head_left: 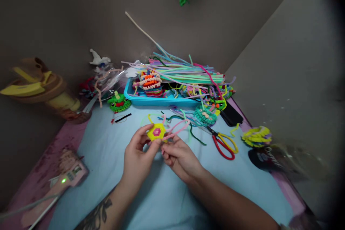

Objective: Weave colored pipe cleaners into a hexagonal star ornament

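Note:
In the middle of the view, my left hand (141,151) is closed around the edge of a yellow pipe-cleaner hexagon (161,126) with a pink centre. The thumb rests at its lower edge, the index finger along its upper left. My right hand (180,156) is beside it with thumb and fingers pinched, close to the hexagon's lower right. A pink pipe cleaner (180,131) loops out from the hexagon and runs down to the right fingertips, which appear to hold it; its end is partly hidden there.
Behind my hands stands a blue tray (161,101) heaped with pipe cleaners. Red-and-yellow-handled scissors (225,146) lie to the right, near a teal woven piece (205,115). A green frog-like piece (119,103) sits at left, above a pink glue gun (71,172) with a lit green light. A black cap-like object (265,158) is at right.

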{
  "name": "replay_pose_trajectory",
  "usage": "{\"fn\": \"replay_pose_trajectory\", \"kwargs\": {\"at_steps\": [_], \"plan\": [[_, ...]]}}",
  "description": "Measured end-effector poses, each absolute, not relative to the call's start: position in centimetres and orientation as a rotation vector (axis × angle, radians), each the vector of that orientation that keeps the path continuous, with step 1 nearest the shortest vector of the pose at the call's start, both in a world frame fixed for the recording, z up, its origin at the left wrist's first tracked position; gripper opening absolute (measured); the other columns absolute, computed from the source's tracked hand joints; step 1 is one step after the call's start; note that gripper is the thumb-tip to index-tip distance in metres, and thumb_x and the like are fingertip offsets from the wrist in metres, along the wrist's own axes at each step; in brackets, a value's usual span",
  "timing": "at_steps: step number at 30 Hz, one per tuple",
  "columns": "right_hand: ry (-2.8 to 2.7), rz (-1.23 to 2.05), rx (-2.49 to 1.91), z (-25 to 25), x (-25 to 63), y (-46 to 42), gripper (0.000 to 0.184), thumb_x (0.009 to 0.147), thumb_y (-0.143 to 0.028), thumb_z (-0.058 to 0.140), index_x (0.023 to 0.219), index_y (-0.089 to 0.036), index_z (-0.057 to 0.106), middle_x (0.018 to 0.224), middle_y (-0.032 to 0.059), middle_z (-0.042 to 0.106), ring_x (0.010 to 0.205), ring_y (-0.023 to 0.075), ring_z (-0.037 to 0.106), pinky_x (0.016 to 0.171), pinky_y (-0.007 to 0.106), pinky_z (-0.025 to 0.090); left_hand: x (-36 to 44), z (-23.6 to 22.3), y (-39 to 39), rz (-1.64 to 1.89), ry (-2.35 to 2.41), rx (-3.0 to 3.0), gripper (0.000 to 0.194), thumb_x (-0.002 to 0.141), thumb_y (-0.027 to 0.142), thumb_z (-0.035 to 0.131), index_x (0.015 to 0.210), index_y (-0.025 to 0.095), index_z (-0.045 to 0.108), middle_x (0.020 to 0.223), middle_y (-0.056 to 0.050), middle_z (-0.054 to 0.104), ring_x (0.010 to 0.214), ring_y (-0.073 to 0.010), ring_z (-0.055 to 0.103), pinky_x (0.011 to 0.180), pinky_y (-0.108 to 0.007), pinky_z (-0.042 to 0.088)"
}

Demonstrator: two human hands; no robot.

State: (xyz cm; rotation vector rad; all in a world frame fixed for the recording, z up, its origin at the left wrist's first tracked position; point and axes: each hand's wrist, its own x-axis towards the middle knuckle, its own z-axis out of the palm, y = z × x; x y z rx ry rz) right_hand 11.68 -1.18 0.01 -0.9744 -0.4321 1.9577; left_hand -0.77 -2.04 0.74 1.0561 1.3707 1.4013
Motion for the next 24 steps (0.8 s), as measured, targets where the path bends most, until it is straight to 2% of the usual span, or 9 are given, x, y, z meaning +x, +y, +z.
{"fn": "replay_pose_trajectory", "kwargs": {"at_steps": [3, 6, 9, 12, 14, 16, 18, 21, 24], "plan": [[-0.618, 1.888, -1.025, -0.1, 11.4, -2.0, 0.044, 0.060, -0.018, 0.074, 0.088, -0.024, 0.041, 0.056, -0.0103, 0.059, 0.037, 0.0047, 0.043, 0.034, 0.012, 0.029, -1.1, 1.2, -1.7, 1.500, 1.411, 0.975, 0.045, 0.072, 0.026, 0.074, 0.114, 0.021, 0.060, 0.092, -0.004, 0.072, 0.083, -0.0153, 0.068, 0.075, -0.024, 0.053], [-1.013, 2.040, -0.961, 0.2, 11.5, -2.9, 0.034, 0.062, -0.015, 0.068, 0.079, -0.024, 0.039, 0.059, -0.0103, 0.058, 0.041, 0.0047, 0.046, 0.038, 0.014, 0.033, -1.5, 1.6, -1.2, 1.648, 1.434, 0.885, 0.046, 0.071, 0.026, 0.076, 0.114, 0.021, 0.060, 0.088, -0.002, 0.072, 0.081, -0.0138, 0.068, 0.072, -0.022, 0.053], [-1.702, 2.178, -0.639, 1.3, 12.4, -3.1, 0.020, 0.070, -0.012, 0.062, 0.073, -0.022, 0.045, 0.062, -0.0076, 0.055, 0.051, 0.0049, 0.049, 0.050, 0.014, 0.038, -2.2, 1.8, -0.6, 1.774, 1.411, 0.786, 0.047, 0.070, 0.025, 0.077, 0.113, 0.021, 0.059, 0.091, -0.003, 0.072, 0.085, -0.0143, 0.069, 0.075, -0.022, 0.053], [-2.262, 2.200, -0.106, 2.6, 13.8, -2.5, 0.023, 0.073, -0.004, 0.056, 0.066, -0.022, 0.044, 0.056, -0.0087, 0.047, 0.047, 0.0042, 0.044, 0.045, 0.012, 0.034, -3.2, 1.9, 0.1, 1.875, 1.402, 0.687, 0.051, 0.067, 0.022, 0.078, 0.114, 0.021, 0.059, 0.091, -0.002, 0.072, 0.086, -0.0134, 0.069, 0.078, -0.022, 0.052], [-2.350, 2.192, 0.034, 3.0, 15.0, -1.8, 0.023, 0.076, -0.005, 0.054, 0.064, -0.022, 0.042, 0.054, -0.0087, 0.045, 0.044, 0.0046, 0.043, 0.043, 0.012, 0.033, -4.0, 1.8, 0.6, 1.929, 1.388, 0.618, 0.053, 0.066, 0.020, 0.079, 0.115, 0.021, 0.059, 0.088, -0.002, 0.072, 0.083, -0.0121, 0.069, 0.076, -0.021, 0.052], [-2.296, 2.169, -0.099, 2.9, 16.0, -1.0, 0.017, 0.080, -0.013, 0.055, 0.069, -0.022, 0.046, 0.059, -0.0064, 0.051, 0.049, 0.0063, 0.049, 0.047, 0.014, 0.039, -4.6, 1.7, 0.9, 1.953, 1.363, 0.571, 0.055, 0.065, 0.020, 0.079, 0.116, 0.021, 0.058, 0.087, -0.001, 0.071, 0.082, -0.0117, 0.068, 0.074, -0.020, 0.051], [-2.149, 1.951, -0.542, 2.2, 16.7, -0.1, 0.010, 0.079, -0.017, 0.059, 0.076, -0.021, 0.050, 0.066, -0.0043, 0.057, 0.055, 0.0088, 0.054, 0.054, 0.017, 0.043, -4.9, 1.6, 1.0, 1.940, 1.353, 0.550, 0.056, 0.065, 0.020, 0.079, 0.117, 0.021, 0.058, 0.087, -0.001, 0.071, 0.080, -0.0117, 0.068, 0.072, -0.020, 0.051], [-1.740, 1.044, -1.300, 0.8, 16.9, 0.9, 0.010, 0.078, -0.013, 0.054, 0.081, -0.021, 0.050, 0.070, -0.0025, 0.056, 0.059, 0.0115, 0.051, 0.055, 0.021, 0.043, -4.4, 1.6, 0.7, 1.893, 1.365, 0.555, 0.058, 0.064, 0.021, 0.079, 0.118, 0.021, 0.057, 0.086, -0.001, 0.071, 0.077, -0.0113, 0.068, 0.070, -0.019, 0.051], [-1.647, 0.544, -1.401, 0.0, 16.1, 0.9, 0.008, 0.078, -0.013, 0.055, 0.082, -0.020, 0.054, 0.078, 0.0016, 0.060, 0.070, 0.0159, 0.055, 0.065, 0.028, 0.046, -3.2, 1.6, 0.1, 1.811, 1.353, 0.583, 0.057, 0.065, 0.023, 0.079, 0.117, 0.021, 0.057, 0.084, 0.000, 0.071, 0.077, -0.0106, 0.067, 0.070, -0.018, 0.050]]}}
